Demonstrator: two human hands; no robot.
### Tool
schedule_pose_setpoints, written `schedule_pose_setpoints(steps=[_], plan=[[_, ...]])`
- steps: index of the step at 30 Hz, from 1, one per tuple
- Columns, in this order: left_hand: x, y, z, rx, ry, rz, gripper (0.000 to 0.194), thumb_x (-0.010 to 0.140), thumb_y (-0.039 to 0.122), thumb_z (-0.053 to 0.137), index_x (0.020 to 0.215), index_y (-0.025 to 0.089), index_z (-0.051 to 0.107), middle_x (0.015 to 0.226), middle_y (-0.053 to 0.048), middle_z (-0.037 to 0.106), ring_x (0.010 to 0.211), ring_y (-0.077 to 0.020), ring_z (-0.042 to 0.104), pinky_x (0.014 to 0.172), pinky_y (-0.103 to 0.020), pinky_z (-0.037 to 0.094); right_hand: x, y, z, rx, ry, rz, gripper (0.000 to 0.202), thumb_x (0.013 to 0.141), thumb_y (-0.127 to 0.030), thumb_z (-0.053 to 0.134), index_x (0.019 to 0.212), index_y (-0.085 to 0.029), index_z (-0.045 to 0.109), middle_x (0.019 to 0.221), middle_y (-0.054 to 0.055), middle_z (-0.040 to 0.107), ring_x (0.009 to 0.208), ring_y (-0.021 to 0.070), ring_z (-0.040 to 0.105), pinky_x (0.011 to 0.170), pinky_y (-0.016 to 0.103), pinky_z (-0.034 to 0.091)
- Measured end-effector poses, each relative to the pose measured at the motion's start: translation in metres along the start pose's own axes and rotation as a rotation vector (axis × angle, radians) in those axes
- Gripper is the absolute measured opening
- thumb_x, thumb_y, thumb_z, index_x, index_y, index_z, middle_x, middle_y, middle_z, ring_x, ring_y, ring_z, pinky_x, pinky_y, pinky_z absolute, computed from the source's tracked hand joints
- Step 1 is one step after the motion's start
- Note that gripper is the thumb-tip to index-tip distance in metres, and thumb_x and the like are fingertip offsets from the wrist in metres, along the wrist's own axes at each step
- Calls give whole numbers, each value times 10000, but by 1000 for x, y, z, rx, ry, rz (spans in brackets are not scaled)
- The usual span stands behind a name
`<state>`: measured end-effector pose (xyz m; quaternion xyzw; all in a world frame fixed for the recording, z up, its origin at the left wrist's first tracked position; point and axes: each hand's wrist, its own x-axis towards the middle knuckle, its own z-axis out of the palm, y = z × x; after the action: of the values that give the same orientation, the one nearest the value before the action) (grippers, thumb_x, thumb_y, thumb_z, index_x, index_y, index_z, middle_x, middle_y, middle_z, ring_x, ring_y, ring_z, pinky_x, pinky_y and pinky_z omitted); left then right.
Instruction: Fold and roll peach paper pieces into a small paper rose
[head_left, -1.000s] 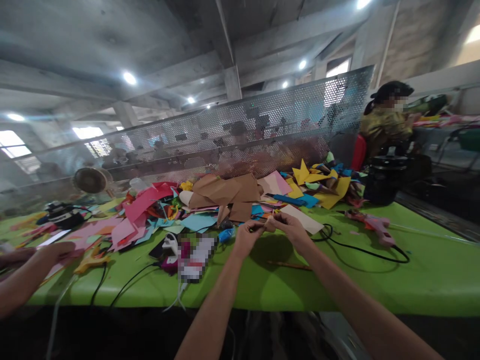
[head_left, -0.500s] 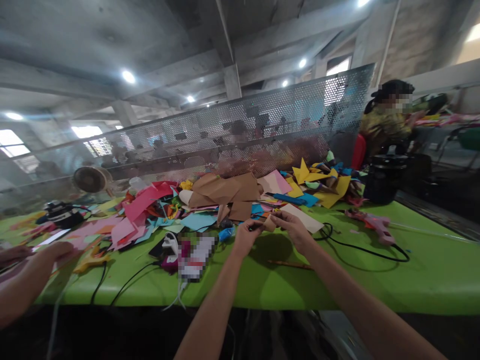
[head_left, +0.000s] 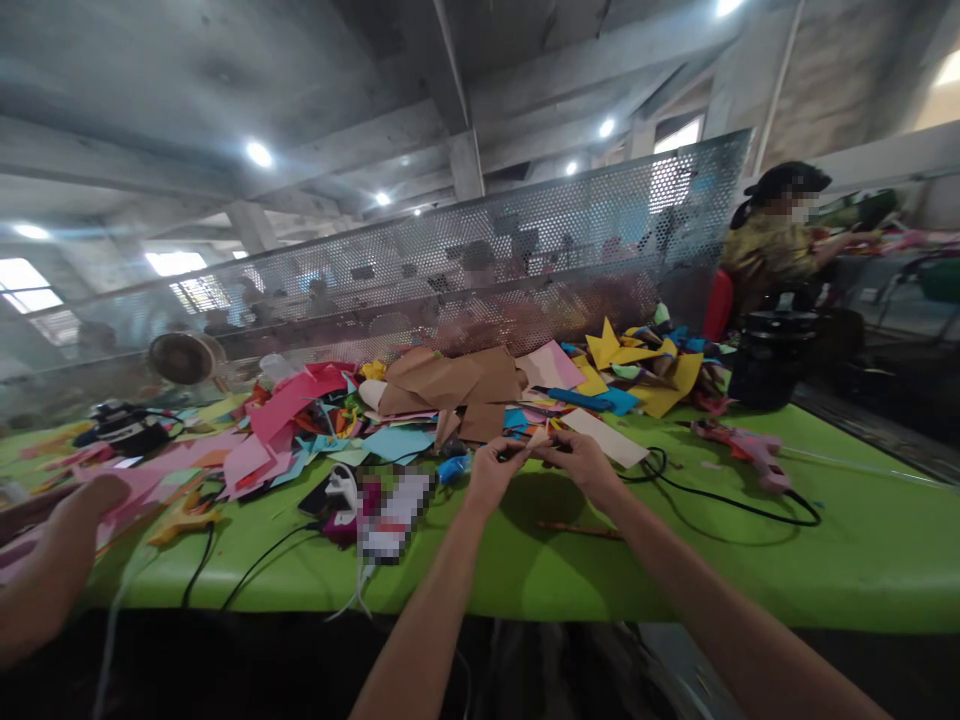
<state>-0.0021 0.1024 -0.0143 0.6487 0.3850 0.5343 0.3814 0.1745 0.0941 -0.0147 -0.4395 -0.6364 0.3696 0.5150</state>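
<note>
Both my hands meet above the green tabletop (head_left: 525, 580), fingers pinched on a small piece of pale paper (head_left: 537, 440). My left hand (head_left: 493, 472) grips its left side, and my right hand (head_left: 583, 460) closes on its right side. Fingers cover much of the piece, so its full shape is hidden. Just behind my right hand lies a flat cream paper sheet (head_left: 606, 436). A thin brown stick (head_left: 577, 528) rests on the table below my hands. To the left of my left hand is a small blue item (head_left: 453, 469).
A pink glue gun (head_left: 742, 448) with a black cable lies at right, a yellow glue gun (head_left: 184, 518) at left. Paper scraps, brown sheets (head_left: 450, 382) among them, pile along the back. A power strip (head_left: 401, 510) stands left. Another person's hand (head_left: 82, 510) is at far left.
My fingers have drawn closer together around the pale paper, which now looks narrower and turned. At far left, the other person's hand has shifted slightly left.
</note>
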Motion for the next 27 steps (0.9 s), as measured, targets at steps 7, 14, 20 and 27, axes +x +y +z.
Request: schedule_pose_setpoints(steps=[7,14,20,27], plan=[[2,3,-12,-23,-22,-109,483,793,520,664,1134,179,665,955,-84,708,717,-160,640,594,-251,509,-1,-4,1,-49,12,-120,250,735,-423,709,830,-197,754,810,43,715,781,236,620,730,326,459],[4,-6,-15,65,-59,-173,421,811,550,599,774,147,713,682,-55,701,580,-165,599,539,-250,455,-3,-15,3,-26,-2,-137,210,714,-414,730,794,-222,760,820,47,701,796,244,603,756,346,456],[1,2,-9,59,-118,-144,473,835,578,557,908,142,723,703,-53,724,485,-130,570,502,-232,455,-1,-11,-2,42,74,-33,317,708,-474,730,877,-205,723,819,46,686,742,215,591,717,336,472],[-1,8,-5,87,-154,-77,460,860,562,537,920,151,734,735,-51,731,498,-138,574,529,-254,473,0,-8,-2,131,68,22,356,689,-545,714,737,-198,654,724,25,653,627,179,603,628,317,499]])
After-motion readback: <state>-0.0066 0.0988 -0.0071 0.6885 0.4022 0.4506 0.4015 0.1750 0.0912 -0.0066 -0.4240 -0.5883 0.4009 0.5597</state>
